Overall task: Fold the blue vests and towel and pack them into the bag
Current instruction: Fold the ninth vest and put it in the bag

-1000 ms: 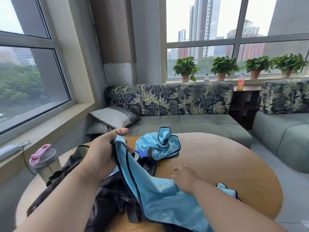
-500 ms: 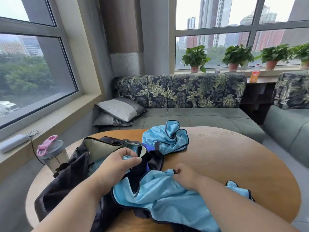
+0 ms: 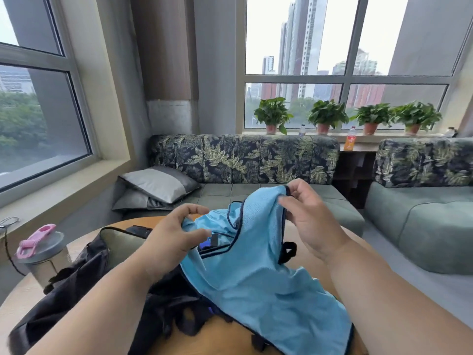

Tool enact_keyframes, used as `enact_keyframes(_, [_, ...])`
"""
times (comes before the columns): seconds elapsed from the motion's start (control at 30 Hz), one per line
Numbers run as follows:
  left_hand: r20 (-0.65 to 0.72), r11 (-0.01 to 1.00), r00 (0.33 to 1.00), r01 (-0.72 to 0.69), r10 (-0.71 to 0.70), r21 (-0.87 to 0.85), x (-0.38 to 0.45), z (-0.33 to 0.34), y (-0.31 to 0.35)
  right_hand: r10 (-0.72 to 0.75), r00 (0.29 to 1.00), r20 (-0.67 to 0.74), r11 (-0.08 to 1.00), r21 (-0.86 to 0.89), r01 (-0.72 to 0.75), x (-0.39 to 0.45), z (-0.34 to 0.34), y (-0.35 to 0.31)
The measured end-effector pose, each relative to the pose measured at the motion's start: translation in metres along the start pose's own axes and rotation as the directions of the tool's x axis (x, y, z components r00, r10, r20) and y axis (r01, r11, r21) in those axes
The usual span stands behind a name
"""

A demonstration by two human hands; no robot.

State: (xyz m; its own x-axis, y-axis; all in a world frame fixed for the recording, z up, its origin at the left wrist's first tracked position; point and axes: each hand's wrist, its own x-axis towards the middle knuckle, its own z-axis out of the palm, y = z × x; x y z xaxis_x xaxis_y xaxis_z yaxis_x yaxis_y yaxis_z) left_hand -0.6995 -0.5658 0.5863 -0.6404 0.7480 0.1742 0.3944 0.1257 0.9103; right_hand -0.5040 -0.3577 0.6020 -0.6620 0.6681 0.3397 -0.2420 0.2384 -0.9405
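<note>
A light blue vest (image 3: 258, 272) with dark navy trim hangs lifted above the round wooden table (image 3: 302, 231). My right hand (image 3: 307, 219) pinches its upper edge near a shoulder strap. My left hand (image 3: 176, 237) grips the vest's other upper corner, thumb and fingers curled on the cloth. A second blue vest (image 3: 217, 221) lies crumpled behind the lifted one, mostly hidden. The black bag (image 3: 76, 278) with a grey-green lining lies open at the left under my left forearm. No towel can be made out.
A grey shaker bottle with a pink lid (image 3: 41, 252) stands at the table's left edge. Beyond the table runs a green sofa (image 3: 256, 196) with leaf-print backs and grey cushions (image 3: 158, 185). Potted plants (image 3: 327, 116) line the windowsill.
My right hand rose from the table and took the vest's upper edge. My left hand shifted right to the other corner. The vest went from lying on the bag to being held up.
</note>
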Motion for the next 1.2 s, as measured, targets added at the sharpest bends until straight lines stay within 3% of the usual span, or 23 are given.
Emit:
enact_keyframes(0.07, [0.065, 1.000, 0.998, 0.000, -0.002, 0.023, -0.004, 0.011, 0.013, -0.044, 0.998, 0.046, 0.998, 0.047, 0.042, -0.012, 0.007, -0.019])
enact_keyframes(0.2, [0.379, 0.948, 0.925, 0.150, -0.033, -0.282, -0.025, 0.035, 0.044, -0.060, 0.993, 0.106, 0.996, 0.076, 0.052, -0.045, 0.022, -0.036])
enact_keyframes(0.23, [0.395, 0.940, 0.919, 0.146, -0.013, -0.307, -0.034, 0.038, 0.049, -0.062, 0.991, 0.116, 0.995, 0.081, 0.052, -0.055, 0.024, -0.038])
enact_keyframes(0.37, [0.236, 0.931, 0.969, 0.014, 0.077, -0.365, -0.053, 0.044, 0.049, -0.090, 0.992, 0.087, 0.976, 0.205, 0.070, -0.084, 0.027, -0.038])
enact_keyframes(0.57, [0.120, 0.934, 0.972, -0.155, 0.203, -0.321, -0.083, 0.036, 0.067, 0.006, 0.991, 0.133, 0.895, 0.440, -0.065, -0.116, 0.025, -0.039])
enact_keyframes(0.63, [0.098, 0.937, 0.968, -0.196, 0.232, -0.289, -0.091, 0.033, 0.070, 0.008, 0.993, 0.120, 0.929, 0.366, -0.052, -0.124, 0.031, -0.041])
enact_keyframes(0.77, [0.049, 0.919, 0.956, -0.264, 0.291, -0.293, -0.108, 0.028, 0.071, 0.011, 1.000, 0.025, 1.000, 0.016, -0.011, -0.139, 0.043, -0.052])
enact_keyframes(0.97, [0.041, 0.913, 0.950, -0.284, 0.309, -0.291, -0.123, 0.033, 0.067, 0.056, 0.993, 0.105, 0.989, 0.129, -0.070, -0.158, 0.054, -0.072])
enact_keyframes(1.2, [0.129, 0.891, 0.980, -0.080, 0.152, -0.448, -0.133, 0.035, 0.058, 0.021, 0.998, 0.055, 0.976, 0.216, -0.032, -0.169, 0.055, -0.080])
